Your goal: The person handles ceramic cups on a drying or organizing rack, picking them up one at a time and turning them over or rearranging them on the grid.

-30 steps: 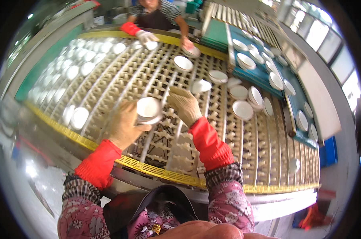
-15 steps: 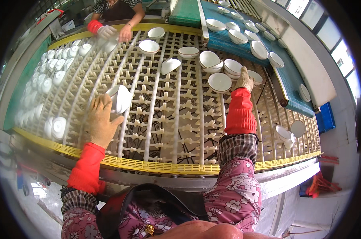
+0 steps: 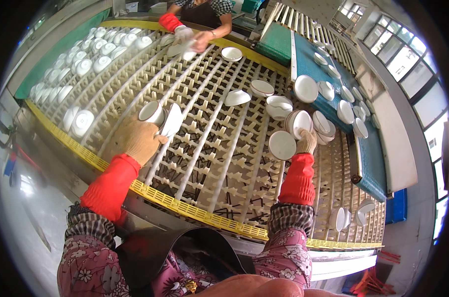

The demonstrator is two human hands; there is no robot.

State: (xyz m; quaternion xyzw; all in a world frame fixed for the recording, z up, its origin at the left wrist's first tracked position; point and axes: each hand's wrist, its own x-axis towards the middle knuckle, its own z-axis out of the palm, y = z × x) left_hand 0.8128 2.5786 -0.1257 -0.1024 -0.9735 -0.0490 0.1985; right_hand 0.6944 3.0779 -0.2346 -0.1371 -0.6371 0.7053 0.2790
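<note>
While left hand (image 3: 137, 140) hides cups (image 3: 160, 116) (partly).

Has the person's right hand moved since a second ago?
Yes. The right hand has gone from the middle of the peg rack out to its right side, now at the stacked white bowls beside the green belt.

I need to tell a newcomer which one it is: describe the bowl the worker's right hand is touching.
On the cream pegged conveyor rack, find the person's right hand near the blue belt. Its fingers rest on a tilted white bowl standing on edge, unlike the flat white dish beside it.
</note>
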